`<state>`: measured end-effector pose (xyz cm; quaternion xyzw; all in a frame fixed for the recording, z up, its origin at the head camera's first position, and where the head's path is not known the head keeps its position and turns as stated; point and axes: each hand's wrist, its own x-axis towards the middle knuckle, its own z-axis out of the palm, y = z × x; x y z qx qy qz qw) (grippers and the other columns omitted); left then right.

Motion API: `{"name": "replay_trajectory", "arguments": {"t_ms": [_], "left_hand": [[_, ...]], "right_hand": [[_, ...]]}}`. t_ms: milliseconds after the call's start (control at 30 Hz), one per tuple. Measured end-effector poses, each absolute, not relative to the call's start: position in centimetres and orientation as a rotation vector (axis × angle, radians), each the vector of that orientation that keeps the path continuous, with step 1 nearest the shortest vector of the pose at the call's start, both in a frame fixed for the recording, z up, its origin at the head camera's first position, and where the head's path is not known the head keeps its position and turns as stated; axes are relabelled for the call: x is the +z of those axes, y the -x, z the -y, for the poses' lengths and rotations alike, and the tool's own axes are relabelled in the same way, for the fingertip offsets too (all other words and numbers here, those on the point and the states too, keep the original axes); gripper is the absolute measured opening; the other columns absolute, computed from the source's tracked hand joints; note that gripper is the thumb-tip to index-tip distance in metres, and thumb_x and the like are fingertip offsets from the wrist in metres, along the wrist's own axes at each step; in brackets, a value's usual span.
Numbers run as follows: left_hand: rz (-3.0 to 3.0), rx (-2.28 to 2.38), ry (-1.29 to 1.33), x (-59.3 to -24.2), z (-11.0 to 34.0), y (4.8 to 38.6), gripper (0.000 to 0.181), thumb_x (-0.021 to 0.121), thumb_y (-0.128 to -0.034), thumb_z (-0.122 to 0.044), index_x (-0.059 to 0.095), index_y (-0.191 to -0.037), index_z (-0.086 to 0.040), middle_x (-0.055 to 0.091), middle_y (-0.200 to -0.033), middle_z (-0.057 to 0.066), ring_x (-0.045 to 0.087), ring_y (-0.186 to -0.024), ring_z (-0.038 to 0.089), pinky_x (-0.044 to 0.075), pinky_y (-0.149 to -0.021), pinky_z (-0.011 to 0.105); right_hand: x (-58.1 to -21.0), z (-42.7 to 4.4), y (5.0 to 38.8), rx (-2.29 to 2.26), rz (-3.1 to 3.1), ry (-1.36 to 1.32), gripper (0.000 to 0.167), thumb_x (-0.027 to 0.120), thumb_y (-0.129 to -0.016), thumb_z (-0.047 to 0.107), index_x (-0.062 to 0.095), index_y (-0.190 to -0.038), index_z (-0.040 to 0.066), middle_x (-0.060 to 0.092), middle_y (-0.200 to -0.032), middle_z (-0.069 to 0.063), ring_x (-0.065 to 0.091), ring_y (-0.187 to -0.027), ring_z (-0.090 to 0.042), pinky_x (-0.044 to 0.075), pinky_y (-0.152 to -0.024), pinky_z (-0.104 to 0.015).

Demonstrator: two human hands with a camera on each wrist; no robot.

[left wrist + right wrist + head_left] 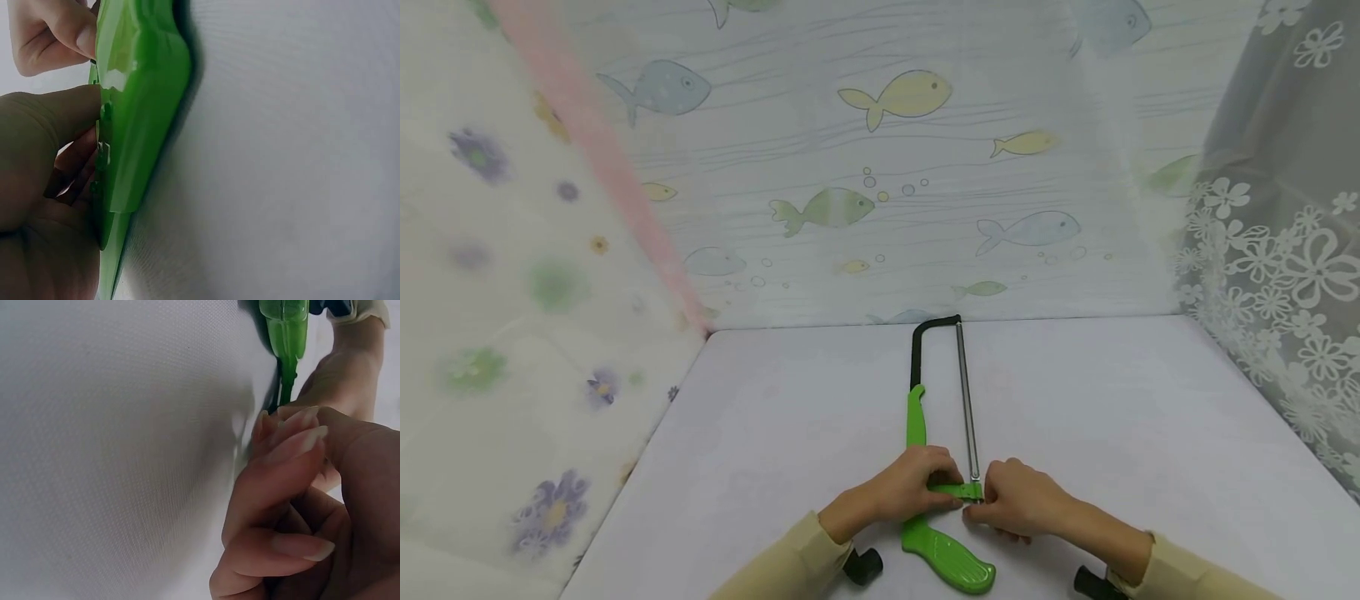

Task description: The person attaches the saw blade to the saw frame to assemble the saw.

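A hacksaw (916, 417) lies on the white table, its green handle (955, 560) toward me and its black bow toward the back wall. The thin metal blade (967, 400) runs along its right side. My left hand (917, 483) grips the green frame around the short crosspiece at the blade's near end; in the left wrist view the thumb presses the green body (140, 112). At the crosspiece's right end, my right hand (1026, 497) has curled fingers and pinches by the blade mount. The small part between its fingertips is hidden in the right wrist view.
The white table (790, 400) reaches back to a fish-print curtain (820, 125). A flower-print curtain (542, 333) hangs at the left and a lace-patterned one (1292, 250) at the right. Black wrist devices (862, 567) sit by both sleeves.
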<state>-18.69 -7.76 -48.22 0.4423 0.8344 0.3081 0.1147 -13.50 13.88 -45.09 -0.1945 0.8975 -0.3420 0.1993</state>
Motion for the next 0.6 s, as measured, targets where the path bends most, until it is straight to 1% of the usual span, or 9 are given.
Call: {"name": "replay_trajectory", "arguments": {"t_ms": [333,500,600], "left_hand": [[-2.429,0.917,-1.280,-48.21,7.75,18.68,0.014,0.080,-0.0907,-0.016,0.074,-0.103,-0.011,0.066,-0.096,-0.009,0.055,-0.084,-0.007,0.048,-0.074,0.011],[-2.431,0.924,-1.268,-48.18,7.77,18.69,0.014,0.081,-0.0905,-0.017,0.075,-0.102,-0.012,0.065,-0.095,-0.010,0.054,-0.084,-0.007,0.048,-0.074,0.011],[-2.432,0.927,-1.267,-48.15,7.76,18.70,0.014,0.081,-0.0905,-0.017,0.075,-0.102,-0.012,0.065,-0.094,-0.010,0.054,-0.083,-0.006,0.047,-0.073,0.011]], "right_hand": [[-44.90,-14.33,13.17,-0.969,-2.507,0.548,0.040,0.073,-0.090,0.031,0.063,-0.055,0.014,0.053,-0.044,0.009,0.047,-0.036,-0.005,0.037,-0.038,-0.025],[-44.89,-14.04,13.08,-0.980,-2.506,0.585,0.037,0.069,-0.088,0.023,0.062,-0.053,0.013,0.052,-0.043,0.009,0.046,-0.034,-0.004,0.034,-0.037,-0.023],[-44.92,-14.04,13.17,-1.012,-2.442,0.616,0.034,0.064,-0.089,0.017,0.062,-0.055,0.012,0.054,-0.043,0.008,0.045,-0.034,-0.003,0.033,-0.037,-0.021]]}}
